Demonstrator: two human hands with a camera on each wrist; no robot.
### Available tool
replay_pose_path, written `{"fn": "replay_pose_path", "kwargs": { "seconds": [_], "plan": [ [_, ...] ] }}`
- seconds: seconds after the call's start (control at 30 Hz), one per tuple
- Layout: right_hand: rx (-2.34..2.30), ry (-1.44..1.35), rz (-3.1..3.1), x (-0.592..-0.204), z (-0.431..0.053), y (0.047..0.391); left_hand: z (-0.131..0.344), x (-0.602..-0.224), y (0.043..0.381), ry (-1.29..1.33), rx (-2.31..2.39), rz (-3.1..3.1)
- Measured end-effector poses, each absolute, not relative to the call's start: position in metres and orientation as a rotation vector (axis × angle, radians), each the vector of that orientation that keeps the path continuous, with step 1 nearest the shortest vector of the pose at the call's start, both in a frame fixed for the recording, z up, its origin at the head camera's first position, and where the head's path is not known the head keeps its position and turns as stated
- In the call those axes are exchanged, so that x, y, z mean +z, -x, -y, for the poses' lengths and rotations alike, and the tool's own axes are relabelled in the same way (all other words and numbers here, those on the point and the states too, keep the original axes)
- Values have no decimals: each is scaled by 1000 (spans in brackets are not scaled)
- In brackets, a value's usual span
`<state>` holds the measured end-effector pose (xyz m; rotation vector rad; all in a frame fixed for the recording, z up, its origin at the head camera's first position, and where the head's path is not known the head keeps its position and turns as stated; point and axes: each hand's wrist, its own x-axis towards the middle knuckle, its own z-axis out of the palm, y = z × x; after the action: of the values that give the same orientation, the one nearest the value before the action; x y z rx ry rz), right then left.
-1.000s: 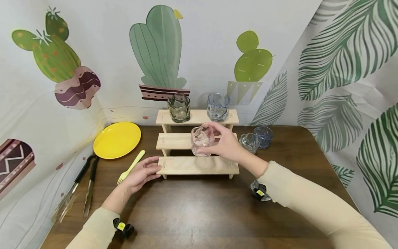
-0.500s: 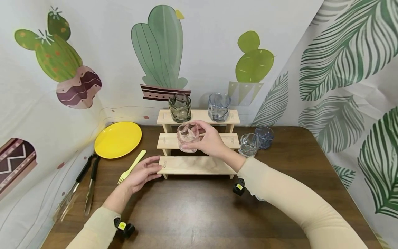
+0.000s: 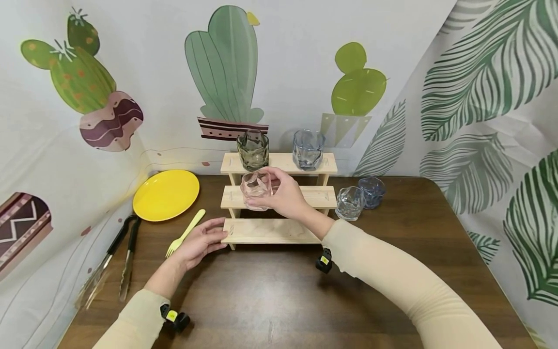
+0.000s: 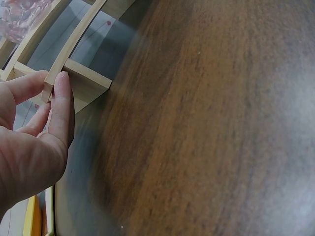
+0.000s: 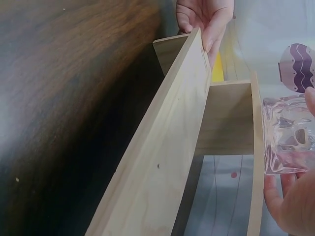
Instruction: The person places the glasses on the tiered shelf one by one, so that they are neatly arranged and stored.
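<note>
A three-tier wooden display stand (image 3: 279, 231) stands on the table. My left hand (image 3: 201, 244) pinches the left end of its lowest board, thumb and fingers on either side of the edge (image 4: 55, 73). In my right hand (image 3: 285, 195) is a pinkish clear glass (image 3: 255, 190), gripped upright from its right side at the left part of the middle board. The right wrist view shows the glass (image 5: 288, 135) with its base right at that board. On the top board sit a grey-green glass (image 3: 253, 151) at left and a pale blue glass (image 3: 308, 150) at right.
Right of the stand are a clear glass (image 3: 350, 203) and a blue glass (image 3: 372, 193) on the table. To the left lie a yellow plate (image 3: 166, 195), a pale yellow fork (image 3: 187, 232) and black-handled tongs (image 3: 126, 257). A patterned cloth wall rises behind.
My right hand has carried the pinkish glass leftward, from the middle of the stand to the left part of the middle board. The left hand has stayed at the lowest board's end.
</note>
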<state>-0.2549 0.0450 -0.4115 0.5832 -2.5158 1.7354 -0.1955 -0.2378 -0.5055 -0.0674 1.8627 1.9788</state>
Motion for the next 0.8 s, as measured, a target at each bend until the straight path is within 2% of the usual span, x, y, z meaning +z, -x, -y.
{"fn": "replay_pose_path", "kwargs": {
  "seconds": [0.8],
  "plan": [
    [1770, -498, 2514, -411, -35, 253, 238, -507, 197, 71, 1979, -1860]
  ]
}}
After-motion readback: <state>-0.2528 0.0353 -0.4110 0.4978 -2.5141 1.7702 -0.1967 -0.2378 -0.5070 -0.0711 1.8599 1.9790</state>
